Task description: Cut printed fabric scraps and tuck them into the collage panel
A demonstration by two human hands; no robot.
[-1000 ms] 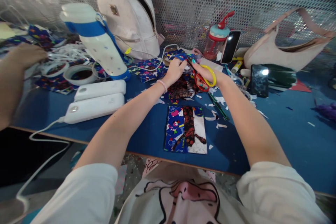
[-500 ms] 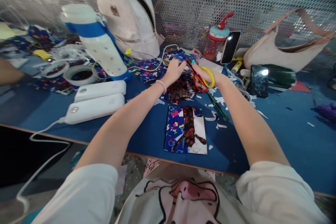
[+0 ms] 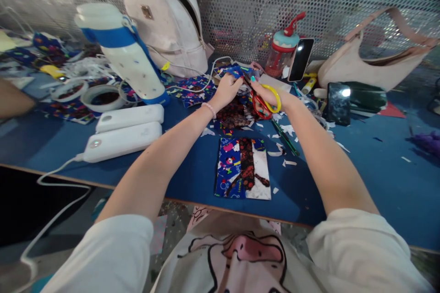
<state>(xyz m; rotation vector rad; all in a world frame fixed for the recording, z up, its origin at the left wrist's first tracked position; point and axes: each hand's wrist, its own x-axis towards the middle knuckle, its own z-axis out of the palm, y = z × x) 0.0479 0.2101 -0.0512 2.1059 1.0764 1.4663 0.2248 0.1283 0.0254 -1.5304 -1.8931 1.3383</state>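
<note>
My left hand (image 3: 227,90) pinches a piece of blue patterned fabric (image 3: 235,71) over the scrap pile. Beside it, my right hand (image 3: 264,95) holds scissors (image 3: 274,99) with red and yellow handles, their blades at the fabric. Below both hands lies dark red-and-black fabric (image 3: 232,115) among white snippets. Nearer me, a square panel (image 3: 228,167) of blue print and white rests flat, with dark fabric strips across it. Green pencils or sticks (image 3: 286,138) lie to its upper right.
At left stand a white-and-blue bottle (image 3: 120,57), a backpack (image 3: 165,23), white devices (image 3: 123,141) and tape rolls (image 3: 102,97). To the right are a cup (image 3: 282,52), phones (image 3: 301,61) and a handbag (image 3: 374,68). Another person's blurred arm (image 3: 13,97) shows at far left.
The view has shifted slightly. Both hands remain at nearly the same place, with the fabric and scissors still held; the blue fabric's position differs a little.
</note>
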